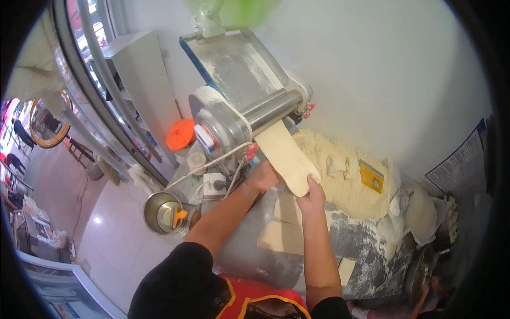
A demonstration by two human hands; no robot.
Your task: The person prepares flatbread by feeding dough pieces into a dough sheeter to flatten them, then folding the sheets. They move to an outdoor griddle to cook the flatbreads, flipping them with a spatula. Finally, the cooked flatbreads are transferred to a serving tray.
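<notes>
A pale dough sheet (pixel 285 155) hangs down from the steel rollers (pixel 275 109) of an electric dough sheeter (pixel 219 109). My right hand (pixel 312 195) grips its lower end, thumb on top and fingers underneath. At the sheet's left edge, below the rollers, is my left hand (pixel 263 176); its fingers are partly hidden, so I cannot tell whether it holds anything. Beneath my arms, flat cut dough pieces (pixel 281 238) lie on the grey worktable (pixel 239 255). A smaller dough strip (pixel 346 271) rests to the right of my right forearm.
A floury board (pixel 342 199) carries a yellow scraper (pixel 371 176). Left of the table are a steel pot (pixel 153 211) with an orange-handled tool (pixel 179 216) inside, and a power socket (pixel 214 185) with cables. Another person's arm (pixel 422 297) shows at lower right, beside a round pan (pixel 420 271).
</notes>
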